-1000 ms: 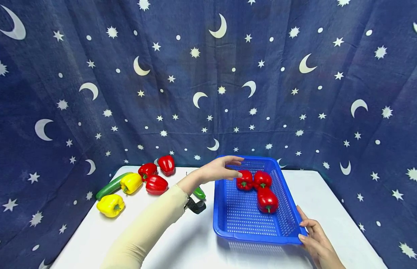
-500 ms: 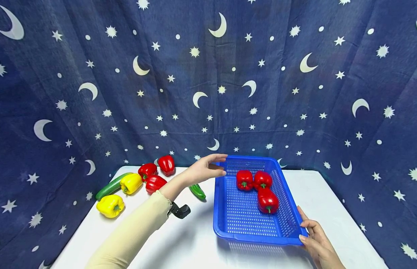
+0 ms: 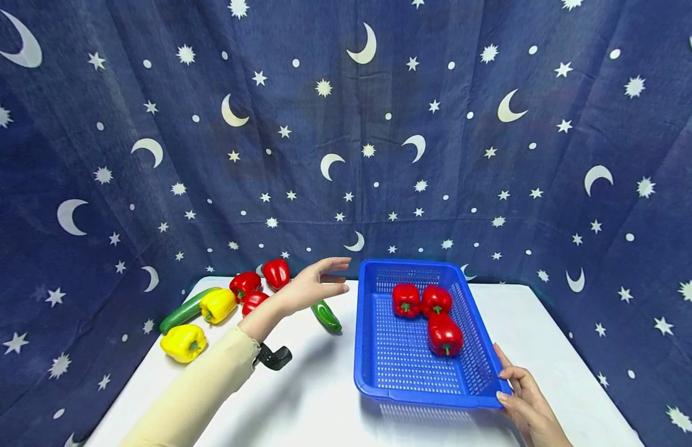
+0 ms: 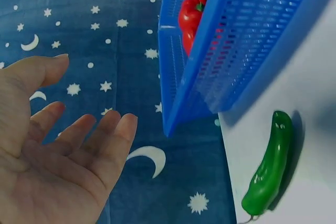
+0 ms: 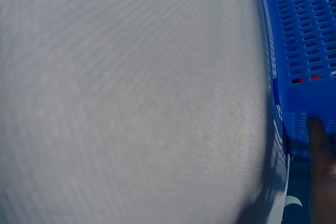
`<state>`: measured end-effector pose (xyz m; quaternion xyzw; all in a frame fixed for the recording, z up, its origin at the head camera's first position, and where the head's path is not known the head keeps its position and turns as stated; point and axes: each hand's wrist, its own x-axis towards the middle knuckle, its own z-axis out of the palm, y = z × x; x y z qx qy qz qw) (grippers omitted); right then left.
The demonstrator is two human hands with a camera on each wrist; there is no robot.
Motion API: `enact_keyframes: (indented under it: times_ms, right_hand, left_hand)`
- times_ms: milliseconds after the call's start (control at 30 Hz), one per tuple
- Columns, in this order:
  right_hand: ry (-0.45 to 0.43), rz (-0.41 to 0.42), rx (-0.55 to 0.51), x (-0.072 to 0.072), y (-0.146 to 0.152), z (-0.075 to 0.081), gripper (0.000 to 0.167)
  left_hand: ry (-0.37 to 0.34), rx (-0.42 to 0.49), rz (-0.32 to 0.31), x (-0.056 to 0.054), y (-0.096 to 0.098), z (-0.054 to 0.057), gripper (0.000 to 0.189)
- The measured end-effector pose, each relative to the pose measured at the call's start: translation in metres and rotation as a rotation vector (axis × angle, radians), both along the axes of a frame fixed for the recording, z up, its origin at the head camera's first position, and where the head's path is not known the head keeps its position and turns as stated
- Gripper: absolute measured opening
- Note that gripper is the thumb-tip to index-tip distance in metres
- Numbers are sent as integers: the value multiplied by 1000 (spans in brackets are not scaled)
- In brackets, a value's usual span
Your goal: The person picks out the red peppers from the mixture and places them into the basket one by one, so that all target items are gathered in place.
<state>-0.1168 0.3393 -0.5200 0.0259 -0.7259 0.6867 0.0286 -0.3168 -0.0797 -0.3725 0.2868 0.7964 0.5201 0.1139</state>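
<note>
My left hand (image 3: 306,288) hovers left of the blue basket (image 3: 373,391), with relaxed, spread fingers and an empty palm, which the left wrist view also shows. Under and beyond it on the table lies a green chili pepper (image 3: 326,316). My right hand (image 3: 527,400) grips the basket's near right corner, thumb at the rim and fingers along the outer side. In the right wrist view one finger (image 5: 319,150) lies against the basket's wall. Inside the basket sit a red bell pepper (image 3: 406,299), another red bell pepper (image 3: 436,299) and a third red bell pepper (image 3: 445,335).
At the table's left lie several red bell peppers (image 3: 276,274), a yellow bell pepper (image 3: 218,304), another yellow bell pepper (image 3: 182,343) and a long green cucumber (image 3: 185,310). My left forearm partly covers one red pepper. A dark blue star-patterned curtain (image 3: 301,124) surrounds the white table (image 3: 318,397).
My left hand has moved left from over the basket to beside it, staying empty and uncovering the green chili pepper. The right hand has kept its hold on the basket corner.
</note>
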Motion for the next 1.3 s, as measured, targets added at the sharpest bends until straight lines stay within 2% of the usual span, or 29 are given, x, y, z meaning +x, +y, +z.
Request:
enact_keyframes:
  times_ms: [133,400,633,867,1067,1300]
  right_hand:
    - [7,0,2,0,0,1,28]
    - [26,31,-58,-1,0,3,27]
    - [33,34,-61,-2,2,3,27]
    - [29,14,-47,0,3,-1,26]
    - [38,39,-97,1,0,-4,26]
    - [100,129,-169,1,1,-5,28]
  left_hand:
    - [-14,-15,32,0,-9,-1,61]
    - [21,-42,40,-4,-29,-5,62]
    - [-9,-27,72,-9,-50,-12,62]
    - [11,-38,79,-12,-68,-18,64]
    - [57,-89,145,-13,-84,-25,64]
    - [96,-164,214,-19,-100,-37,61]
